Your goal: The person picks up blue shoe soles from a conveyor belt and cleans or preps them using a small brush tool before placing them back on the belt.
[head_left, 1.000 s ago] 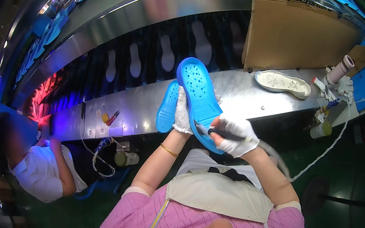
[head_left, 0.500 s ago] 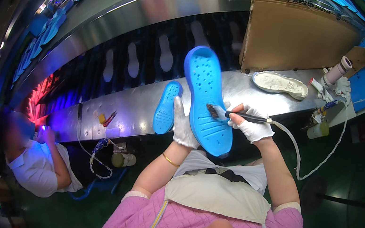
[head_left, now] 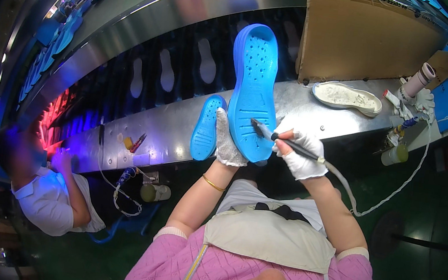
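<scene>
Behind the work, cardboard [head_left: 362, 44] stands along the bench [head_left: 300, 120]; a white tray [head_left: 348, 97] lies before it. A second sole [head_left: 205, 131] sits just beside the left hand [head_left: 229, 144], which grips the sole [head_left: 251, 94], fingers partly hidden. Held above the bench edge, it is blue, holed at the far end, grooved nearer. The right hand [head_left: 302, 155] pinches a brush [head_left: 293, 146], bristles against the grooves.

glare on metal bench [head_left: 305, 107], dark warped edges
</scene>
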Available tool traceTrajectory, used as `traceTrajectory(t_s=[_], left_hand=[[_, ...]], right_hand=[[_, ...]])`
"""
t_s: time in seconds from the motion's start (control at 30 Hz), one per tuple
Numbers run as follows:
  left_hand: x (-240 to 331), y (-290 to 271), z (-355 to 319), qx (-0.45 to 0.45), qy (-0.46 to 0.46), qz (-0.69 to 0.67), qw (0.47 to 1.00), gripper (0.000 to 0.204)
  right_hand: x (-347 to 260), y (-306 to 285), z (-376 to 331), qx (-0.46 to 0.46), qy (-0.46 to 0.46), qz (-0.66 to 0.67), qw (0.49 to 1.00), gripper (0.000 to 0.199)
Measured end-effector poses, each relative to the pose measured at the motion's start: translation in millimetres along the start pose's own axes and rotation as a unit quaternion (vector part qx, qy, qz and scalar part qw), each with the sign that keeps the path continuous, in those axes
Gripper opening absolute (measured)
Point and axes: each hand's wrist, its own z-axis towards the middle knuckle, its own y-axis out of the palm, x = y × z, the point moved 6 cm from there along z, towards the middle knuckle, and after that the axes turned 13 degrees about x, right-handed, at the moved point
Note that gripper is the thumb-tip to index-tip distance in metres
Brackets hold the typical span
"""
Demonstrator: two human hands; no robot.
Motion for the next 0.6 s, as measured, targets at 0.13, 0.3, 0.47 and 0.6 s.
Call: traceTrajectory(t_s=[0.13,0.3,0.47,0.6], left_hand=[[5.1,7.3,-2.4,-0.019,0.027,0.077,0.996,0.081],[19.4,3.8,9.9,-0.027,0.056,0.032,0.998,0.083],[29.3,7.3,15.6,-0.055,0.072,0.045,0.995,0.085],[34.1,9.1,17.8,-0.064,0.072,0.034,0.995,0.086]], right_hand=[[-14.8,26.1,-21.8,-0.06,-0.016,0.018,0.998,0.011],[9.7,15.1,-6.9,-0.001,0.17,0.064,0.983,0.007],[-2.0,29.8,-22.8,-0.088,-0.058,-0.002,0.994,0.01],[16.3,23.5,-6.9,-0.066,0.207,0.102,0.971,0.008]])
